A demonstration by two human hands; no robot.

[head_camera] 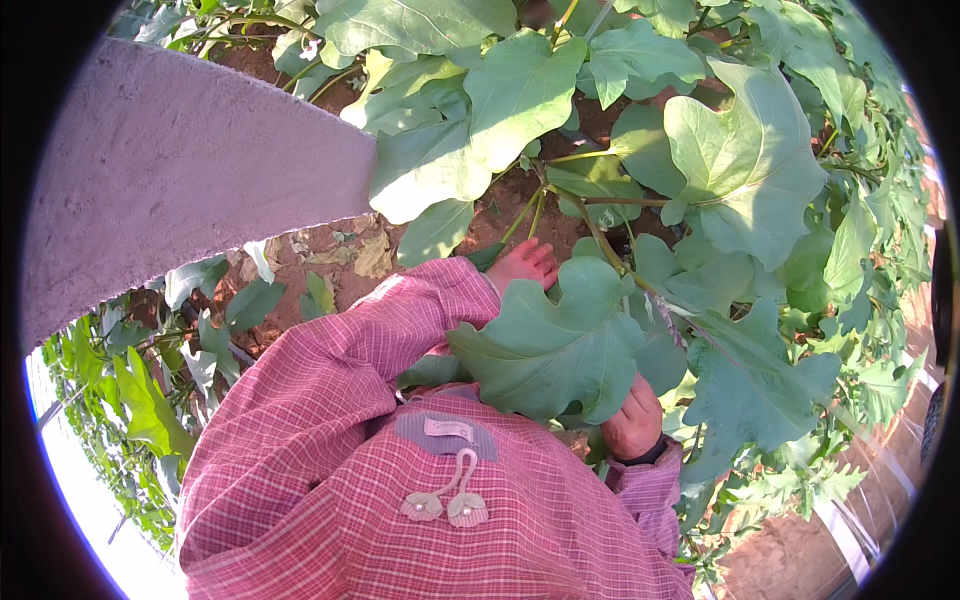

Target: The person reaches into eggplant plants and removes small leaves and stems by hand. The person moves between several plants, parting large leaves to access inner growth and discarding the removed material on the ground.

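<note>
My left hand reaches in among the stems of a leafy plant, which looks like an eggplant. Its fingers are stretched out and slightly apart, with nothing visible in them; a large lobed leaf covers part of this hand. Below that leaf's right edge is my right hand, fingers bent. Their tips disappear under the foliage, so whether they grip anything is hidden. Between the hands a thick branching stem slants down to the right. Thin green stalks rise just above my left fingers.
A mauve fabric flap blocks the upper left. Reddish soil with dry leaves shows beneath the plants. More broad leaves crowd the top and right. At lower right, pale strips cross bare ground. A dark object stands at the right rim.
</note>
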